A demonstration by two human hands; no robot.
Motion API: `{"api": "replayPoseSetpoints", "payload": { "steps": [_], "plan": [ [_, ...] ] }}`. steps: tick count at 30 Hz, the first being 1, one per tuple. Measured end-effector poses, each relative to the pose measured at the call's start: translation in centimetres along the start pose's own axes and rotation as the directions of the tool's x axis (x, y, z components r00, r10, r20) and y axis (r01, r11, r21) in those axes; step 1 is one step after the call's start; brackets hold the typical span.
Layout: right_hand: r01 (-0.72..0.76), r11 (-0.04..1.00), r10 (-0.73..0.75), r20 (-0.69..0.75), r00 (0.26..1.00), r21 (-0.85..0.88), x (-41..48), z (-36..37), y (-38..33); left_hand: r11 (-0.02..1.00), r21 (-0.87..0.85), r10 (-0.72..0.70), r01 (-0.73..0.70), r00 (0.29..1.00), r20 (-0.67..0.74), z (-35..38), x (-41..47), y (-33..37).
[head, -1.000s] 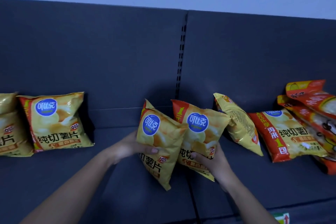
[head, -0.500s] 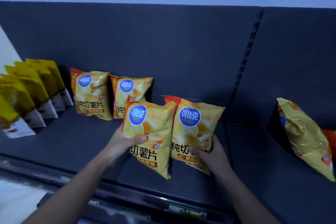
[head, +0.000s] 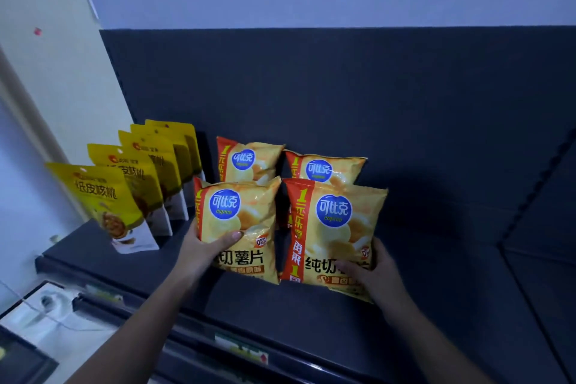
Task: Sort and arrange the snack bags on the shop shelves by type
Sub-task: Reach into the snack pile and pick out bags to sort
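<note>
Two yellow-and-orange crisp bags with a blue round logo stand upright side by side near the front of the dark shelf (head: 311, 318). My left hand (head: 205, 251) grips the left crisp bag (head: 241, 224), thumb across its front. My right hand (head: 372, 271) grips the right crisp bag (head: 333, 234) at its lower right corner. Directly behind them stand two more bags of the same kind, the back left bag (head: 249, 159) and the back right bag (head: 324, 167).
A row of several yellow stand-up pouches (head: 140, 184) fills the shelf's left end, beside a pale wall (head: 46, 72). The dark back panel (head: 343, 87) rises behind. A price-label strip (head: 243, 349) runs along the shelf's front edge.
Both hands carried their bags leftward and back, and now hold them upright just in front of the two bags that stood there. The view swung left.
</note>
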State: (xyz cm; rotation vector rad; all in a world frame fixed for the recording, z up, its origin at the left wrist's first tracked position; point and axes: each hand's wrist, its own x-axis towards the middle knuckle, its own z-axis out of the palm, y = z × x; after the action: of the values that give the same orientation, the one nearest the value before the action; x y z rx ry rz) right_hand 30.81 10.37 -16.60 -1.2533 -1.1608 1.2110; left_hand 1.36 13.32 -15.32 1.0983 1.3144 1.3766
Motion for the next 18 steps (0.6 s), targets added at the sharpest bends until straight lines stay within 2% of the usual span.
{"api": "replayPoseSetpoints", "payload": {
  "steps": [8,18],
  "plan": [
    [0.06,0.998,-0.061,-0.091,0.994,-0.016,2.2,4.0,0.4,0.999,0.004,0.038,-0.039,0.995,0.093,-2.6,5.4,-0.3],
    [0.073,0.997,-0.075,-0.106,0.992,-0.024,2.6,5.5,0.2,0.996,0.022,0.086,-0.091,0.981,0.176,-2.5,7.5,-0.9]
  ]
}}
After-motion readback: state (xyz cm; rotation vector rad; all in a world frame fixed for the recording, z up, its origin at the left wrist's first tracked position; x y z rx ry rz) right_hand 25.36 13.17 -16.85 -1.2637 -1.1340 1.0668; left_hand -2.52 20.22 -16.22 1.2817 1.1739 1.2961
